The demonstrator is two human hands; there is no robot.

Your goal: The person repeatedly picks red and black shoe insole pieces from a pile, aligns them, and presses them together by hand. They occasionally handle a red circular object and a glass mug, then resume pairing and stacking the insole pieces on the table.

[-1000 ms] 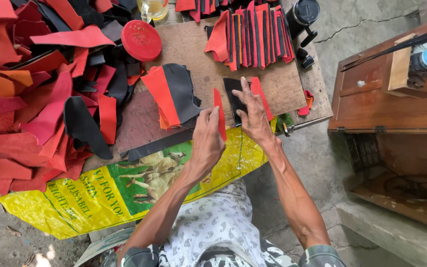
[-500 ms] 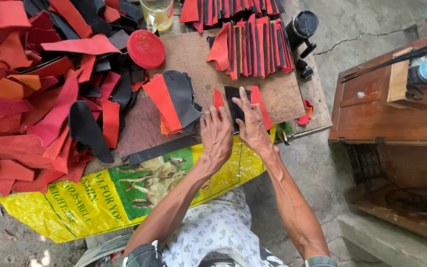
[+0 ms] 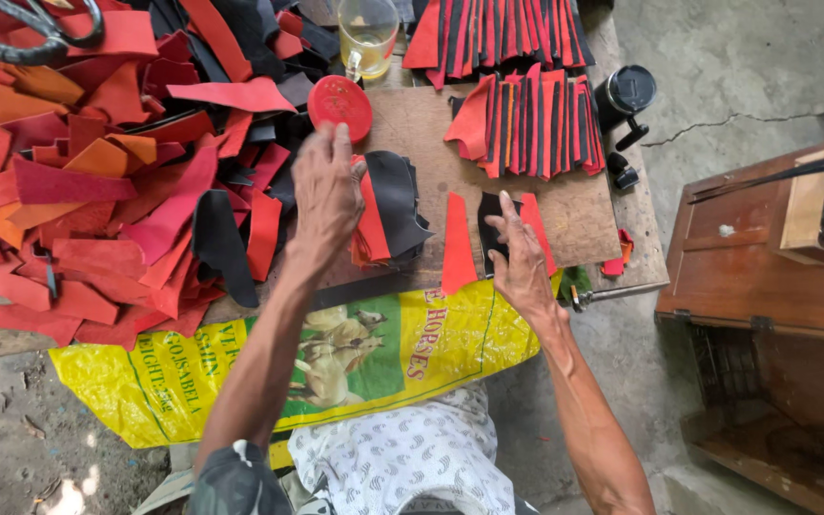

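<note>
Your left hand point(image 3: 324, 191) is up at centre frame, fingers loosely spread and holding nothing, resting on the small stack of red and black cut pieces point(image 3: 388, 215) on the brown board point(image 3: 565, 205). Just above it sits a red round lid point(image 3: 339, 103).

Your right hand point(image 3: 519, 257) is lower, right of centre, fingers flat and released, pressing down on a black piece point(image 3: 490, 221) with a red strip point(image 3: 533, 217) just beside it (both partly hidden under the hand). A lone red tapered piece point(image 3: 458, 243) lies between your two hands, touching neither.

Upper centre of the frame: a fanned row of red-and-black strips point(image 3: 536, 119), and a second row point(image 3: 498, 29) above it at the top edge. A glass jar with yellowish liquid point(image 3: 368, 36) stands top centre.

The left half of the frame is a big heap of red, orange and black scraps point(image 3: 97, 181), with scissors point(image 3: 35, 33) in the upper left corner. A yellow printed sack point(image 3: 240, 367) hangs off the table's near edge. A wooden cabinet point(image 3: 765, 267) stands on the right.
</note>
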